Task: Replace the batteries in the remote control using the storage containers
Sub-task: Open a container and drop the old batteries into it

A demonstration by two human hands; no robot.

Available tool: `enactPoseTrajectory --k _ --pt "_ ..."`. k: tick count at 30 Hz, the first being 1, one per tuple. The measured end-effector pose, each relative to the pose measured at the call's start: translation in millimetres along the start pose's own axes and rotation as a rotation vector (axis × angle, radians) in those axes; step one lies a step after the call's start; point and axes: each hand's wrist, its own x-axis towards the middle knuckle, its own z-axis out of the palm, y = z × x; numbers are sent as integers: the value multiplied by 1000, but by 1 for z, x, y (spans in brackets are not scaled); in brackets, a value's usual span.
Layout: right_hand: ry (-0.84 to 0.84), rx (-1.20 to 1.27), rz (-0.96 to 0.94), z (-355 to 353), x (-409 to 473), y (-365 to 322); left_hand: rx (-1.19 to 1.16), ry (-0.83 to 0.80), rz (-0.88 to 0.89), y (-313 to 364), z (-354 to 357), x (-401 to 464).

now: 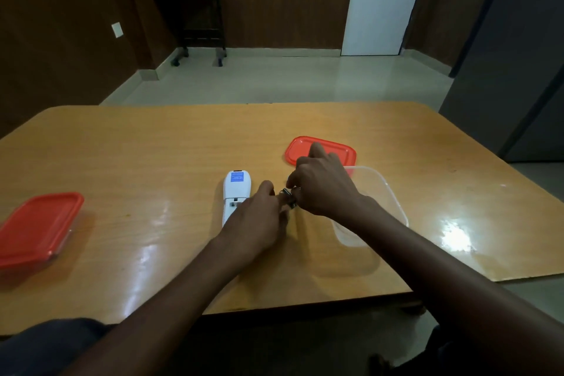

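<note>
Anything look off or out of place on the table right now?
Nothing stands out. The remote lies face down with its battery bay open, one container sits open with its red lid behind it, and nothing is spilled.

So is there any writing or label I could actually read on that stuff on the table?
Nothing can be read.
Blue sticker on the back of the white remote control: lines of white print, too small and blurred.
Red lid, clear container, closed red-lidded container: no visible text.

Glossy wood table (152,162) — plastic lid (335,151)
</note>
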Motion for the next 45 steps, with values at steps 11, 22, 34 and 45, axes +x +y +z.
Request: enactPoseTrajectory --k 11,22,34,45 --pt "-152 32 121 5 9 -2 28 126 38 4 -5 -2" --pt "-176 63 139 3 11 -4 -40 176 -40 1 -2 -1" --pt "146 188 301 -21 3 13 -314 469 -37 6 -23 -4" --pt "-180 62 505 -39 -55 89 -416 434 136 79 14 -9"
